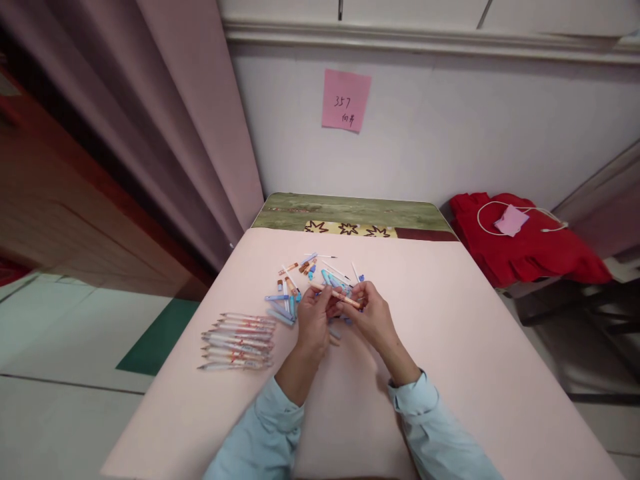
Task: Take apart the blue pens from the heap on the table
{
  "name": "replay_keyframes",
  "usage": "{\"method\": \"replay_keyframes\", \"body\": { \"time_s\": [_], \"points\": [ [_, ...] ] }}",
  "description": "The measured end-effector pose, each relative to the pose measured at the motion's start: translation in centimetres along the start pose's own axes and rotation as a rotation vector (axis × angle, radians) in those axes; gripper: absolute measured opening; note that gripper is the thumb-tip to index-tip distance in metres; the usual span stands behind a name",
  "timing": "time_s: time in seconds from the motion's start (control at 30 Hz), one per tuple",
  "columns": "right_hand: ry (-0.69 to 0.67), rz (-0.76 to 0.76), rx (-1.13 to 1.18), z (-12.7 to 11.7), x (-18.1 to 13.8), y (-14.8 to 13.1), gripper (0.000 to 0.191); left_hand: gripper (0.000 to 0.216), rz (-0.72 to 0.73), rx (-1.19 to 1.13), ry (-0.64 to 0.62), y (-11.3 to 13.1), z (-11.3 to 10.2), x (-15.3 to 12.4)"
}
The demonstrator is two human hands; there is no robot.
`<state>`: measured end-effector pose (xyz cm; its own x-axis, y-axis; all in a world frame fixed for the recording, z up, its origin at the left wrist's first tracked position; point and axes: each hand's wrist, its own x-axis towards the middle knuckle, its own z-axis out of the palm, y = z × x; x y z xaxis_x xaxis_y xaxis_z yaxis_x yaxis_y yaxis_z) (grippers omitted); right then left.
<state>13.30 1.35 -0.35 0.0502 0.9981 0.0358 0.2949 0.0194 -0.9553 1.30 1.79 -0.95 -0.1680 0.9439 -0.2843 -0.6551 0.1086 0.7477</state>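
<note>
Both of my hands meet over the middle of a pale pink table point(450, 333). My left hand point(314, 321) and my right hand point(371, 313) are closed on one slim orange and white pen point(336, 294), which lies across between the fingertips. Just behind the hands is a loose heap of pen parts point(300, 283): blue and orange caps, barrels and thin refills. To the left, a neat row of several assembled pens point(239, 340) lies side by side on the table.
A green patterned cloth point(350, 212) covers the table's far end against a white wall with a pink sticky note point(345, 100). A red garment with a white cable point(525, 240) lies on a seat at right. A curtain point(165, 120) hangs at left.
</note>
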Motion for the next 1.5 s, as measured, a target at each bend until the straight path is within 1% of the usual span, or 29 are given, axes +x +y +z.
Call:
{"method": "replay_keyframes", "body": {
  "time_s": [0.07,0.17,0.2,0.23,0.33,0.37,0.47,0.53,0.63,0.7,0.8,0.9,0.97,1.03,1.1,1.17,1.23,1.3,1.4,1.5],
  "points": [
    [-0.032,0.032,-0.049,0.0,0.0,0.1,0.035,0.037,0.012,0.004,-0.011,0.0,0.0,0.0],
    [-0.104,0.031,-0.053,0.0,0.1,0.3,0.053,0.036,0.002,0.021,-0.030,-0.1,0.0,0.0],
    [-0.106,0.029,-0.041,0.0,0.2,0.4,0.053,0.036,-0.004,0.024,-0.028,-0.1,0.0,0.0],
    [-0.097,0.032,-0.019,0.1,0.2,0.5,0.049,0.037,-0.006,0.022,-0.022,-0.1,0.0,0.0],
    [-0.064,0.047,0.093,0.4,0.2,0.9,0.029,0.037,0.001,0.013,-0.002,-0.1,-0.1,0.0],
    [-0.064,0.052,0.141,0.5,0.2,1.0,0.028,0.037,0.003,0.016,0.000,-0.1,-0.1,0.0],
    [-0.088,0.066,0.216,0.6,0.2,1.1,0.031,0.037,0.005,0.020,-0.010,-0.1,-0.1,0.1],
    [-0.097,0.058,0.176,0.4,0.3,1.1,0.029,0.036,0.013,0.002,-0.004,0.1,-0.1,0.2],
    [-0.097,0.005,0.061,-0.4,0.5,0.9,0.030,0.034,0.040,-0.027,0.046,0.3,-0.3,0.5],
    [-0.105,-0.011,0.045,-0.9,0.6,0.8,0.028,0.034,0.066,-0.046,0.078,0.4,-0.4,0.7],
    [-0.122,0.024,0.147,-1.0,0.6,0.7,0.029,0.034,0.092,-0.089,0.099,0.4,-0.6,1.0],
    [-0.086,0.091,0.272,-0.8,0.5,0.5,0.032,0.033,0.098,-0.121,0.097,0.5,-0.8,1.3],
    [-0.046,0.112,0.302,-0.8,0.5,0.3,0.034,0.032,0.106,-0.123,0.091,0.6,-0.9,1.6],
    [-0.037,0.113,0.300,-1.1,0.5,0.1,0.036,0.031,0.120,-0.119,0.091,0.7,-1.0,1.8],
    [-0.068,0.117,0.289,-1.3,0.5,-0.1,0.040,0.031,0.133,-0.117,0.091,0.8,-1.1,2.1],
    [-0.129,0.119,0.279,-1.4,0.2,-0.1,0.041,0.032,0.141,-0.110,0.077,0.7,-1.0,2.2],
    [-0.188,0.099,0.244,-1.5,-0.3,-0.1,0.037,0.033,0.144,-0.101,0.054,0.6,-1.0,2.1],
    [-0.233,0.056,0.135,-1.6,-1.2,0.0,0.031,0.032,0.140,-0.097,0.028,0.5,-0.9,2.0],
    [-0.284,-0.016,-0.157,-1.7,-2.7,0.4,0.021,0.027,0.129,-0.111,0.001,0.7,-0.7,1.8],
    [-0.280,-0.113,-0.395,-1.5,-4.2,1.1,0.016,0.022,0.087,-0.152,-0.014,0.9,-0.6,1.7]
  ]
}}
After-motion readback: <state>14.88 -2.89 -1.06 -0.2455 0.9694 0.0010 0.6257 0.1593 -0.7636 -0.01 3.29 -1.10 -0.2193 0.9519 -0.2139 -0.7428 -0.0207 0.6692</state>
